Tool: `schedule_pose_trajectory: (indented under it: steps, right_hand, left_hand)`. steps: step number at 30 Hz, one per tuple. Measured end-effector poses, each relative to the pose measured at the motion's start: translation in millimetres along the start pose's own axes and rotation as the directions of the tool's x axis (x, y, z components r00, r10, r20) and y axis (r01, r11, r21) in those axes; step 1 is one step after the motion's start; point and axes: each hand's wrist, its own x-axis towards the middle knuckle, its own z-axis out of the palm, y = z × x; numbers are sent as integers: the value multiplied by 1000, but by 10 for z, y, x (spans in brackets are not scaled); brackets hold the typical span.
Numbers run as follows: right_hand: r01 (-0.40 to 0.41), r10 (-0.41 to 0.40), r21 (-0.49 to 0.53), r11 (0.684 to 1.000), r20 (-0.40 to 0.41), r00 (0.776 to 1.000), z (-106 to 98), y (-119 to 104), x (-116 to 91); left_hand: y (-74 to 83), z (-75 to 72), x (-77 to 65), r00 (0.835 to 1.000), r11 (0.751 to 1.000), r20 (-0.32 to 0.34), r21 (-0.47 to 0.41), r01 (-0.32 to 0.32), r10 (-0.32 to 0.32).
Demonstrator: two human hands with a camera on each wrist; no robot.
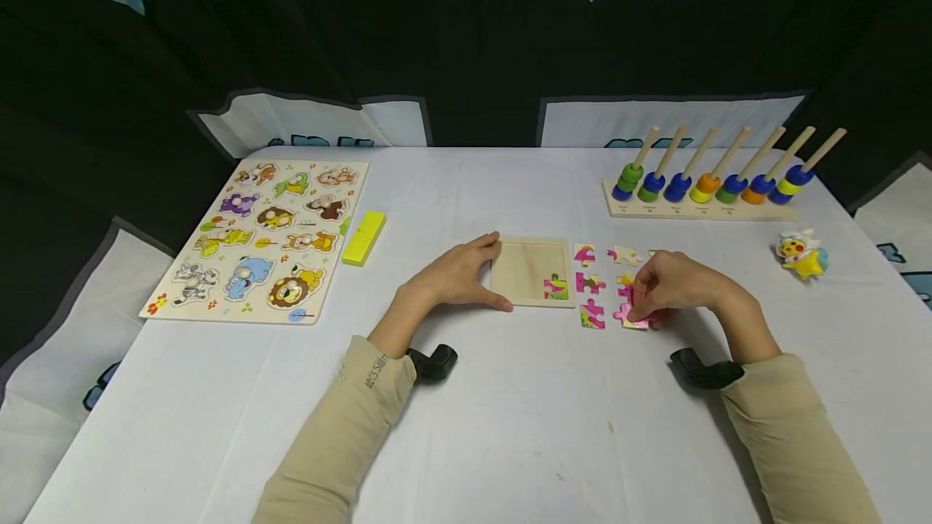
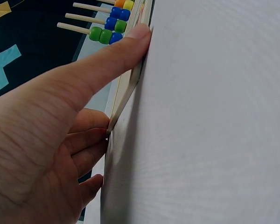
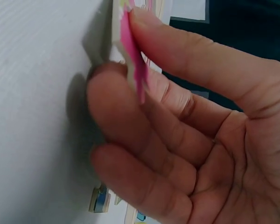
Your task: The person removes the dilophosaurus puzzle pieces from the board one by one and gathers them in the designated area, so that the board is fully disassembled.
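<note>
A shallow wooden puzzle tray (image 1: 526, 269) lies flat on the table, with one pink and green jigsaw piece (image 1: 556, 289) in its near right corner. My left hand (image 1: 460, 272) holds the tray's left side, thumb at the near corner and fingers at the far one; the left wrist view shows the thumb (image 2: 116, 58) along its edge. Between thumb and fingers, my right hand (image 1: 680, 289) pinches a pink jigsaw piece (image 3: 134, 51), tilted in the right wrist view. Loose pieces, such as a pink one (image 1: 593, 314), lie right of the tray; the right hand partly covers some.
An animal peg puzzle board (image 1: 163, 297) lies at the left, with a yellow block (image 1: 364, 238) beside it. At the back right stands a bead counting rack (image 1: 699, 210) with several pegs. A small toy figure (image 1: 801, 254) is near the right edge.
</note>
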Motion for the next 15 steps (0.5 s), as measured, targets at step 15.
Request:
schedule_pose_trajectory:
  steps: [15]
  right_hand:
    - [-64,61,-107,992,-31,998,-1,-64,-27]
  left_hand:
    - [-7,0,14,1000,1000,-2,-3,-10,10]
